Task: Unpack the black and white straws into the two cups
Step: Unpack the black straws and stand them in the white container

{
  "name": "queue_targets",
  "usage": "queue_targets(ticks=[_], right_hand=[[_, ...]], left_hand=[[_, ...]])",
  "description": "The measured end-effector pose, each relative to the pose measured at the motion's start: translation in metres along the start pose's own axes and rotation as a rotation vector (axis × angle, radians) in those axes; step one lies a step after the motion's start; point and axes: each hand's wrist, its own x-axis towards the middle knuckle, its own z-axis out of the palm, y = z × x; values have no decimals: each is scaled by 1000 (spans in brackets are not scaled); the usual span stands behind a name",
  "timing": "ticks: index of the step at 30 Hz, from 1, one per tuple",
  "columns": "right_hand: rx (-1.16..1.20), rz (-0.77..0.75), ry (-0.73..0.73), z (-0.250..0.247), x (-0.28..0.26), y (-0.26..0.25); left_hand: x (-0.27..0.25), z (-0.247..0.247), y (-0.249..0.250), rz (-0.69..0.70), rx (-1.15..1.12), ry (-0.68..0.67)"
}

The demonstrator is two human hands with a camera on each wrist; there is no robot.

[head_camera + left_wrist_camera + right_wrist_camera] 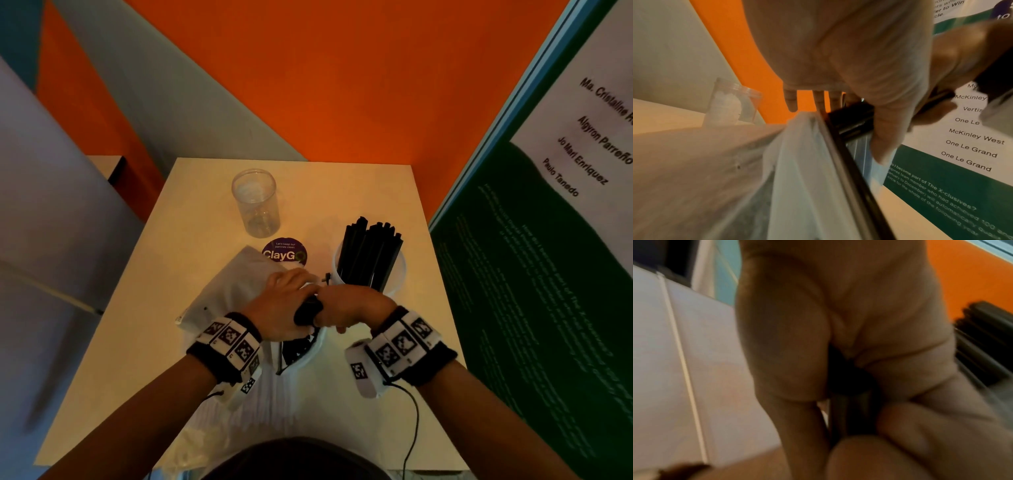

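1. Head view: a bunch of black straws (306, 313) is held near the counter (137, 342) centre, with the left hand (284, 305) closed round it.
2. The right hand (349, 308) is curled round the same bunch from 3 o'clock, touching the left.
3. A clear bag (226, 291) lies under the left hand.
4. More black straws stand in a white cup (399, 274) at 1 o'clock.
5. A clear cup (255, 202) stands at 11 o'clock.
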Motion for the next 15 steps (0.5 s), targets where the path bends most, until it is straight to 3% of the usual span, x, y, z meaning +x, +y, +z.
queue_targets(ticks=[5, 12, 15], right_hand=[[-32, -61, 203, -16, -38, -13], [493, -336, 580, -24, -54, -8], [576, -439, 718, -14, -51, -18]], left_hand=[[12, -7, 10, 13, -181, 150], [10, -16, 14, -113, -532, 215], [16, -31, 29, -55, -670, 281]])
